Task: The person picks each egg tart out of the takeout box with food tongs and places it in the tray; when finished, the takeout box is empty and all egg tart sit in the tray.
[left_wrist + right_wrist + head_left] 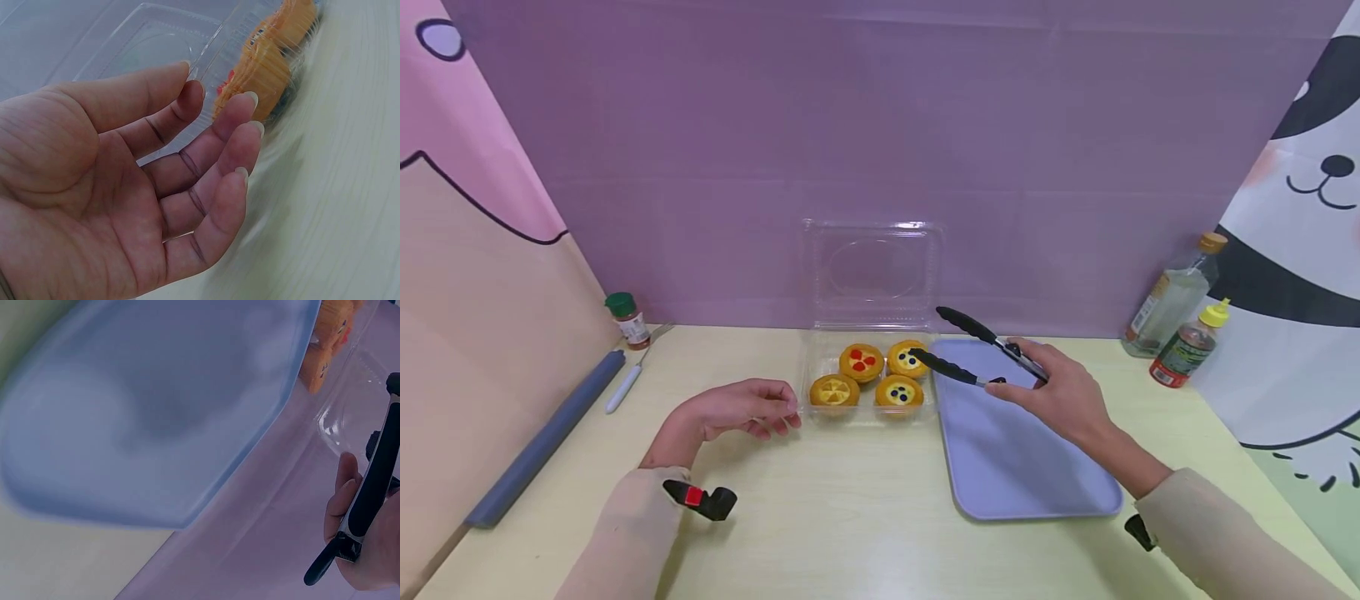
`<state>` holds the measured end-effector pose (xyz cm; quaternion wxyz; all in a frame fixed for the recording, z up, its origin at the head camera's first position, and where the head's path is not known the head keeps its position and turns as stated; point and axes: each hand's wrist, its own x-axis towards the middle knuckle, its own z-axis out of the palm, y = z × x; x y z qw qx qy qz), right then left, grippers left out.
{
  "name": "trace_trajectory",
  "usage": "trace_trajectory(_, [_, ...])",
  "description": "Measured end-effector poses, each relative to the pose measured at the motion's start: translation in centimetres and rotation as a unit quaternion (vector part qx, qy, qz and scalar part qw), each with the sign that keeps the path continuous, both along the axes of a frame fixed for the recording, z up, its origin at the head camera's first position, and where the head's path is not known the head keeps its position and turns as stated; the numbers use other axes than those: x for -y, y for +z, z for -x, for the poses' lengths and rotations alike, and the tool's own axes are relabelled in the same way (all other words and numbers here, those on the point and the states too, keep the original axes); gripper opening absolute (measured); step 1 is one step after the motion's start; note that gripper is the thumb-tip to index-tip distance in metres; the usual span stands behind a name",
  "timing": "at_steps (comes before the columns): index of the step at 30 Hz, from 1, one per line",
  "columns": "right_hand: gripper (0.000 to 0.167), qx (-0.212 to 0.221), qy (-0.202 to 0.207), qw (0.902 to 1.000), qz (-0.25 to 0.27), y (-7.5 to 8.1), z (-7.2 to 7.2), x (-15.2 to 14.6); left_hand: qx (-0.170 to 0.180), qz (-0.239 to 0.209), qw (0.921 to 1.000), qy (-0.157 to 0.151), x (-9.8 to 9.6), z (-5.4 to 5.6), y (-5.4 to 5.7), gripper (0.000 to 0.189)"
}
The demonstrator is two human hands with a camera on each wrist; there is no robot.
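A clear plastic clamshell container [867,418] stands with its lid [872,271] raised and several small tarts inside. One tart [861,362] has red pieces on top, another [834,390] yellow wedges, and the blueberry tarts [899,392] sit on the right. My left hand [741,411] is at the container's left edge, its thumb and index finger [190,100] pinching the rim, the other fingers loosely bent. My right hand [1063,396] grips black-tipped tongs [951,368], their arms spread apart. The tong tips hover around the container's right side, over the lavender tray's [1030,475] far left corner.
At the right stand a glass bottle [1172,300] and a yellow-capped bottle [1187,346]. On the left are a green-lidded jar [627,321], a white-handled utensil [625,387] and a long blue roll [550,437]. A purple backdrop [700,167] rises behind the table.
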<state>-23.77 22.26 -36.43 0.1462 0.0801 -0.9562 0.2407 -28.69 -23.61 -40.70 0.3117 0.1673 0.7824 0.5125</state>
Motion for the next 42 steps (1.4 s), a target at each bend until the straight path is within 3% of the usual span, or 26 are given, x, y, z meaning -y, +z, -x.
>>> trace_trajectory(8, [0.077, 0.014, 0.018, 0.9983, -0.053, 0.4, 1.3, 2.5, -0.001, 0.004, 1.0, 0.005, 0.0, 0.0, 0.1, 0.023])
trace_trajectory(13, [0.077, 0.01, 0.04, 0.9924, -0.116, 0.5, 2.4, 3.8, -0.004, 0.011, 0.9999, 0.006, -0.2, 0.1, 0.1, 0.025])
trace_trajectory(17, [0.08, 0.031, 0.051, 0.9878, -0.143, 0.8, 3.2, 4.6, -0.007, 0.021, 0.9997, 0.004, -0.6, 0.2, 0.1, 0.025])
trace_trajectory(29, [0.081, 0.074, 0.066, 0.9828, -0.156, 1.4, 4.5, 6.5, -0.003, 0.028, 0.9996, 0.011, -0.6, 0.2, 0.1, 0.024])
trace_trajectory(42, [0.082, 0.076, 0.074, 0.9732, -0.204, 2.2, 5.3, 8.3, -0.007, 0.024, 0.9996, 0.011, -0.2, -0.2, 0.3, 0.025])
